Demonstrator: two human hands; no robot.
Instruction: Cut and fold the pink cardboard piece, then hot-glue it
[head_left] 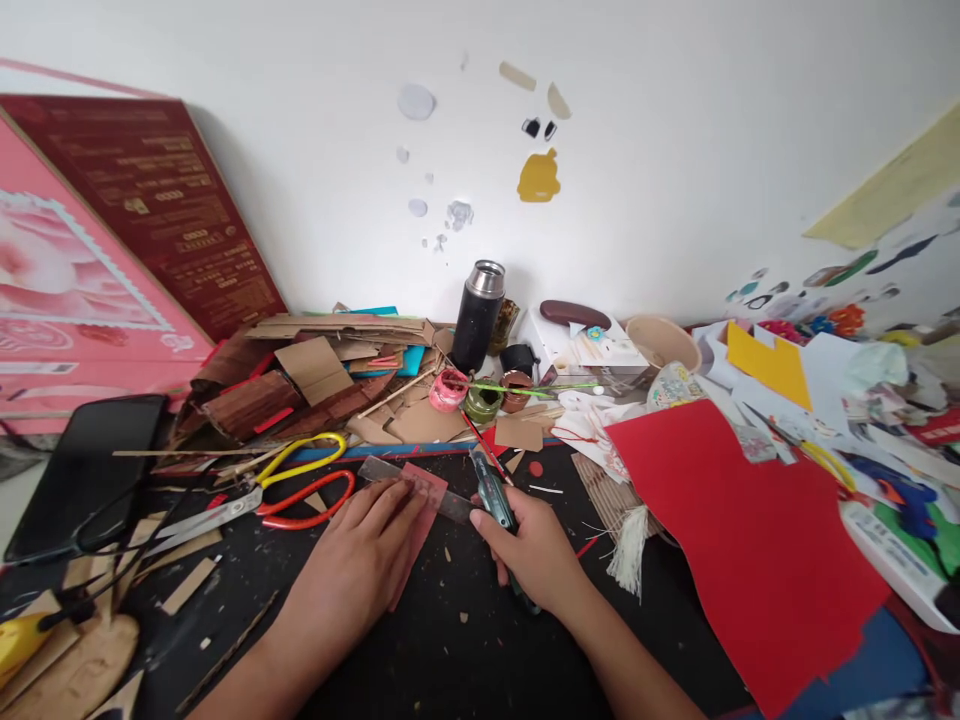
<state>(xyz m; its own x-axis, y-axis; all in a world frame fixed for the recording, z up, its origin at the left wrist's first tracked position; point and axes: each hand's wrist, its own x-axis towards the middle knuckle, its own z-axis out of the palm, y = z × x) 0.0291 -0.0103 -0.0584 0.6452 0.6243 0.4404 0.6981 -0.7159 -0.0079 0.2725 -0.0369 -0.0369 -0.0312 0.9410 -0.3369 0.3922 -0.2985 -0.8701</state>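
Observation:
My left hand (369,535) lies flat, fingers together and stretched out, on a strip of pink card (421,502). A clear ruler (454,506) runs crosswise at the card, its left end showing past my fingers; how the two overlap under the hand is hidden. In my right hand (534,548) is a dark green utility knife (493,492), gripped with the thumb along its side and its front end pointing up and away. The knife is just right of the card, over the ruler's right end. Scissors (259,490) with yellow and red handles lie open left of my left hand.
Cardboard scraps (315,370) pile up at the back left. Behind the hands stand a black flask (475,320) and small paint jars (448,390) with a brush across them. Red paper (750,540) covers the right side; a black phone (90,475) lies at left.

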